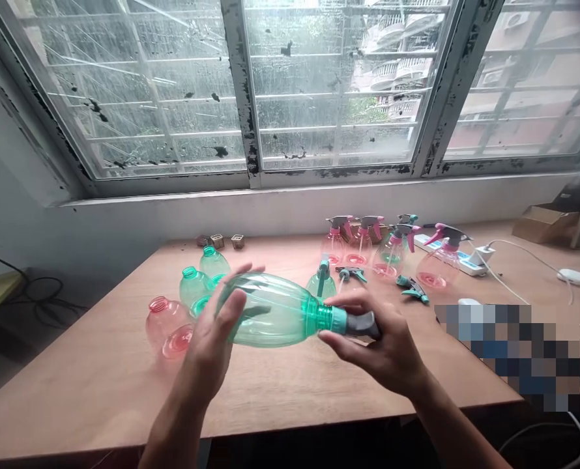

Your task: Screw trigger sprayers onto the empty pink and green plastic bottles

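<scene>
A clear green spray bottle (273, 316) is held sideways above the table, its neck pointing right. My left hand (209, 352) is closed around its base end. At the neck, my right hand (388, 345) grips the teal collar of the dark grey spray head (362, 325), which sits on the bottle's mouth; some of the fingers are hidden behind it. Left of the held bottle stand a pink bottle (160, 326) and two green bottles (192, 286), all without heads. Behind it is another green bottle (314, 280) with a spray head over it.
Several spray bottles with pink heads (444, 257) stand at the back right. Loose teal-and-grey spray heads (412, 290) lie before them. A white power strip (466, 260) with cables, a cardboard box (549, 221) and a blurred-out object (515, 352) are at right. Small blocks (238, 241) sit near the wall.
</scene>
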`<move>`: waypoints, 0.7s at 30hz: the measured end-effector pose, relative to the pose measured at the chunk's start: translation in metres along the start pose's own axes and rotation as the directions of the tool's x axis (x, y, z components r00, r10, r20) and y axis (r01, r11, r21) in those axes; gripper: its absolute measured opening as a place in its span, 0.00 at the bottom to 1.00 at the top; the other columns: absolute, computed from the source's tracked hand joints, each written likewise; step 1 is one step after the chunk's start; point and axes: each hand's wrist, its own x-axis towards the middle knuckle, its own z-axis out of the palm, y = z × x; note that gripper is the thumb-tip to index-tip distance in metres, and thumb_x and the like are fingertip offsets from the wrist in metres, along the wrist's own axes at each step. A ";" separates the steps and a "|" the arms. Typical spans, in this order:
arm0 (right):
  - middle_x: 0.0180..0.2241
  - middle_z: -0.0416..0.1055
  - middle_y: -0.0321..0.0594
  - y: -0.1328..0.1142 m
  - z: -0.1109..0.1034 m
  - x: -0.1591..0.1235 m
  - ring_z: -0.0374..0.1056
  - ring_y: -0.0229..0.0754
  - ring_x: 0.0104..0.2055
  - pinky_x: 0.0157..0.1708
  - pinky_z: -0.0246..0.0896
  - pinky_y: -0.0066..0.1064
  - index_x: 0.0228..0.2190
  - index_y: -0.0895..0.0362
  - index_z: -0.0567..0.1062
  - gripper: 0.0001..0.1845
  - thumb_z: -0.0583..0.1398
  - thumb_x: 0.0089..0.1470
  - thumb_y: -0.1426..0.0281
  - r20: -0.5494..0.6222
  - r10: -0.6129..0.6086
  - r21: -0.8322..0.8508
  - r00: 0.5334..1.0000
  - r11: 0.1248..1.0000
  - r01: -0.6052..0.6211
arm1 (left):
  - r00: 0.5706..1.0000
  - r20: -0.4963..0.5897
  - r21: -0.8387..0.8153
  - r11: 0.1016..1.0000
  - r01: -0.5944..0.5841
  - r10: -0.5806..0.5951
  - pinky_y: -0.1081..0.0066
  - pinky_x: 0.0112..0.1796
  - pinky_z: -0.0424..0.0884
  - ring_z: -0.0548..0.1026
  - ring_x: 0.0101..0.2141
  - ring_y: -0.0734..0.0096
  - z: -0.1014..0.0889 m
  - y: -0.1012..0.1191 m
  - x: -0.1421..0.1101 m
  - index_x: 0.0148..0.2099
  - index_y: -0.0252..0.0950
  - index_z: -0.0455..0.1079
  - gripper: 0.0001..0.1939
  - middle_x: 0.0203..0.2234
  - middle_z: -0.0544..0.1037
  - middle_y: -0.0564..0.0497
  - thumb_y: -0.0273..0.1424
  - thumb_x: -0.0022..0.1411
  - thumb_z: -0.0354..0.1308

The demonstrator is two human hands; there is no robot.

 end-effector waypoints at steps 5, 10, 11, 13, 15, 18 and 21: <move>0.24 0.78 0.34 0.010 0.012 0.008 0.73 0.36 0.22 0.25 0.71 0.26 0.33 0.56 0.75 0.14 0.68 0.59 0.59 0.242 0.390 0.642 0.888 0.622 -0.448 | 0.877 0.160 0.297 0.825 -0.480 0.453 0.48 0.66 0.59 0.56 0.70 0.44 -0.005 0.007 -0.012 0.69 0.55 0.60 0.33 0.72 0.58 0.53 0.42 0.65 0.65; 0.25 0.80 0.35 0.010 0.016 0.008 0.76 0.39 0.24 0.27 0.75 0.30 0.38 0.57 0.76 0.15 0.71 0.56 0.61 0.200 0.351 0.621 0.915 0.677 -0.396 | 0.885 0.213 0.337 0.819 -0.463 0.413 0.41 0.68 0.53 0.45 0.73 0.35 -0.021 0.005 -0.014 0.73 0.54 0.55 0.48 0.73 0.55 0.49 0.59 0.55 0.66; 0.25 0.80 0.35 0.009 0.016 0.006 0.77 0.41 0.25 0.28 0.76 0.33 0.39 0.56 0.76 0.15 0.72 0.56 0.62 0.153 0.319 0.582 0.935 0.736 -0.347 | 0.914 0.174 0.289 0.868 -0.404 0.367 0.41 0.66 0.56 0.47 0.73 0.34 -0.024 0.002 -0.013 0.73 0.52 0.55 0.52 0.73 0.56 0.47 0.66 0.53 0.61; 0.26 0.80 0.35 0.006 0.013 0.002 0.77 0.43 0.25 0.26 0.75 0.33 0.41 0.55 0.77 0.14 0.72 0.56 0.63 0.063 0.224 0.435 0.972 0.871 -0.229 | 0.960 0.130 0.182 0.945 -0.270 0.249 0.42 0.63 0.64 0.54 0.71 0.33 -0.030 -0.006 -0.008 0.73 0.49 0.57 0.54 0.72 0.60 0.44 0.72 0.52 0.51; 0.26 0.79 0.35 0.004 0.009 -0.001 0.74 0.42 0.23 0.23 0.71 0.32 0.41 0.53 0.78 0.14 0.73 0.54 0.66 0.002 0.063 0.213 0.998 0.975 -0.062 | 0.987 0.092 0.136 0.980 -0.145 0.133 0.43 0.60 0.68 0.61 0.68 0.34 -0.034 -0.013 -0.002 0.70 0.46 0.62 0.52 0.67 0.68 0.41 0.72 0.54 0.47; 0.27 0.78 0.35 0.004 0.008 -0.002 0.72 0.40 0.23 0.24 0.69 0.31 0.42 0.52 0.79 0.16 0.74 0.51 0.68 -0.011 -0.120 -0.039 0.993 0.992 0.119 | 0.998 0.041 0.099 0.994 -0.051 0.047 0.44 0.59 0.70 0.68 0.64 0.35 -0.035 -0.017 0.004 0.67 0.40 0.67 0.47 0.59 0.77 0.39 0.68 0.58 0.50; 0.27 0.77 0.34 0.007 0.016 0.002 0.74 0.41 0.26 0.26 0.71 0.30 0.42 0.53 0.78 0.15 0.73 0.54 0.65 0.039 0.075 0.155 0.996 0.985 -0.080 | 0.997 0.043 0.114 0.991 -0.071 0.066 0.44 0.59 0.70 0.70 0.62 0.35 -0.031 -0.011 0.005 0.67 0.40 0.67 0.44 0.59 0.77 0.39 0.65 0.60 0.54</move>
